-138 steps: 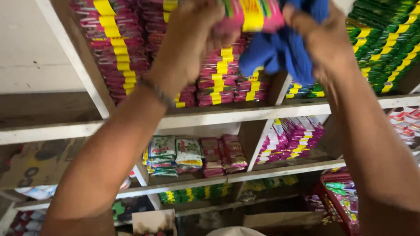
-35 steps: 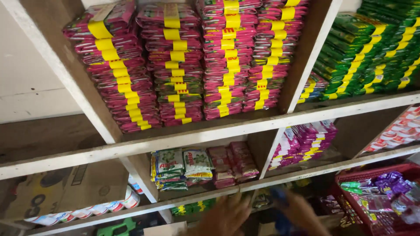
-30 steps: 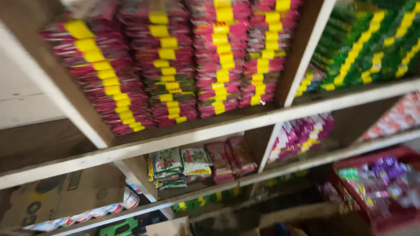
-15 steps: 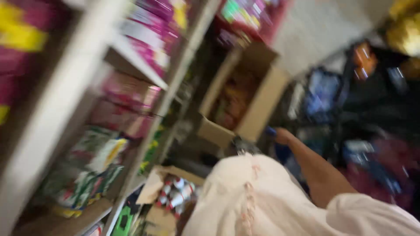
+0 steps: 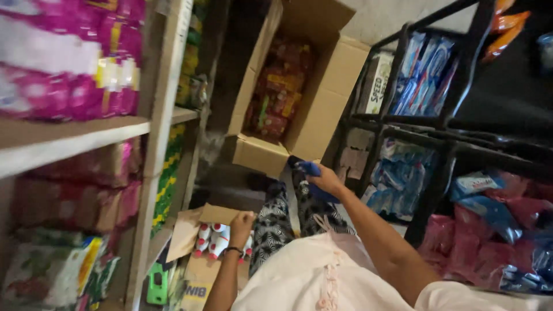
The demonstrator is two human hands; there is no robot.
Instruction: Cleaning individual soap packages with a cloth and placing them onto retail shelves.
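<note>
Head view, looking steeply down: the right hand [image 5: 327, 179] is closed around a blue cloth [image 5: 311, 170], which is bunched so that only folds above and below the fingers can be seen. The cloth is held just beside the lower front flap of a large open cardboard box [image 5: 322, 103]. Inside that box, red and yellow packets [image 5: 276, 92] are stacked; their print is too blurred to be made out. Below and to the left of the box, the left hand [image 5: 242, 223] is curled with fingers drawn in; whether anything is gripped cannot be told. A dark band is worn at its wrist. It rests at the edge of a smaller open carton [image 5: 199, 253] holding white bottles with red caps [image 5: 210, 242], partly hidden by the hand. Left of the big box, wooden shelves [image 5: 69, 141] carry pink and yellow packs, blurred and cut off. Right of the box, a black rack [image 5: 426, 124] holds blue and pink packets, partly lost in shadow.
</note>
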